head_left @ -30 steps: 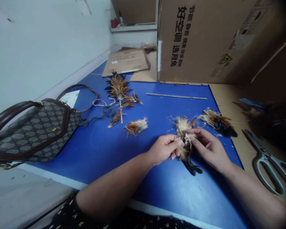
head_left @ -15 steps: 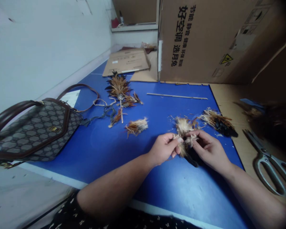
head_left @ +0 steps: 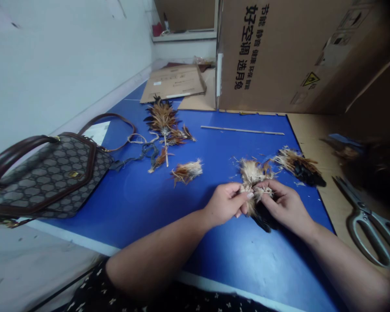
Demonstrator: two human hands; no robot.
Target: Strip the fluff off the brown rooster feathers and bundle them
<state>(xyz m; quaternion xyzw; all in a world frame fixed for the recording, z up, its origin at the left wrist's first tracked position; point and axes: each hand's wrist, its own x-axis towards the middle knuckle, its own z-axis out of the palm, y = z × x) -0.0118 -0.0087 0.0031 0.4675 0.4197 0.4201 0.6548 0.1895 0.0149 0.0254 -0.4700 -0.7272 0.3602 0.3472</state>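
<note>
Between thumb and fingers, my left hand (head_left: 227, 201) pinches a tuft of tan and black feathers (head_left: 251, 210). My right hand (head_left: 284, 206) is closed on pale feather ends (head_left: 264, 193) just beside it, and the two sets of fingertips almost meet. Dark feather tips hang below the hands, partly covered by the right one. Right behind the fingers lies a loose heap of cream feathers (head_left: 251, 170) on the blue tabletop (head_left: 143, 208). A bundle of brown and black feathers (head_left: 300, 167) rests to the right of the heap, and a small brown-white bunch (head_left: 186, 172) to its left.
Scissors (head_left: 364, 212) lie on cardboard at the right. A thin stick (head_left: 242, 130) lies across the back. Further left are a feather duster head on a stick (head_left: 163, 119), dark ribbon (head_left: 147, 151) and a patterned handbag (head_left: 52, 173). A large carton (head_left: 279, 56) stands behind.
Both hands stay at the same spot, their fingertips now slightly closer together. More pale feather ends show at the right fingers. The view has shifted very slightly.
</note>
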